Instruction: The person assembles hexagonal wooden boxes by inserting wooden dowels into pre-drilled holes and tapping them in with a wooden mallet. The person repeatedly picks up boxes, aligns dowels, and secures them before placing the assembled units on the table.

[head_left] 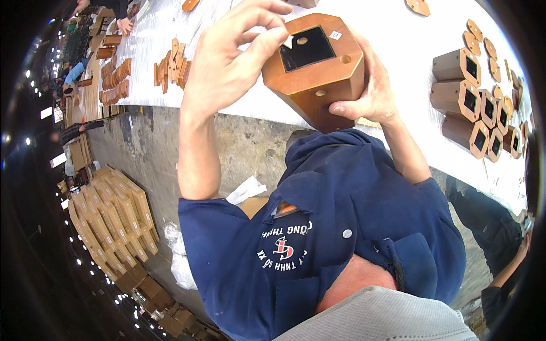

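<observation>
My right hand (372, 94) grips the side of a brown wooden box (318, 82) with cut-off corners, its thumb pressed on the near face. The box is held up over the table edge, tilted so its end faces up. On that end are a black square panel (307, 50), a round hole and a small white sticker (335, 35). My left hand (233, 57) is at the panel's left edge, thumb and forefinger closed on a small white scrap (289, 42). Whether the scrap touches the panel I cannot tell.
Several similar wooden boxes (458, 101) lie on the white-covered table (409, 113) at right, near flat wooden pieces (472, 42). More wooden pieces (170, 65) lie at left. Cardboard cartons (114, 219) are stacked on the floor. Other people's hands (124, 25) and arms show at both sides.
</observation>
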